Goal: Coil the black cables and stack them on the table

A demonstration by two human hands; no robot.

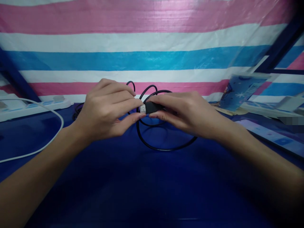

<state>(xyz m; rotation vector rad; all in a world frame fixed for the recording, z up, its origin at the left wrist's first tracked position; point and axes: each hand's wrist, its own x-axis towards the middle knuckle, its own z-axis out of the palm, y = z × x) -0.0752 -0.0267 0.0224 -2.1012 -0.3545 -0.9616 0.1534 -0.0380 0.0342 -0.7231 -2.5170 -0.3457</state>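
Note:
A black cable (pixel 166 147) lies in loops on the blue table (pixel 133 183). My right hand (pixel 187 112) is closed round the cable's black plug (pixel 152 107), whose silver metal tip points left. My left hand (pixel 106 109) meets it from the left, thumb and fingers pinched at the metal tip. Both hands hover just above the table, in front of the cable's loops.
A white power strip (pixel 33 106) lies at the far left with a white cord (pixel 47 144) curving over the table. At the right are a blue printed packet (pixel 239 90) and flat light-coloured items (pixel 273 136). A striped pink, white and blue sheet (pixel 142 41) hangs behind.

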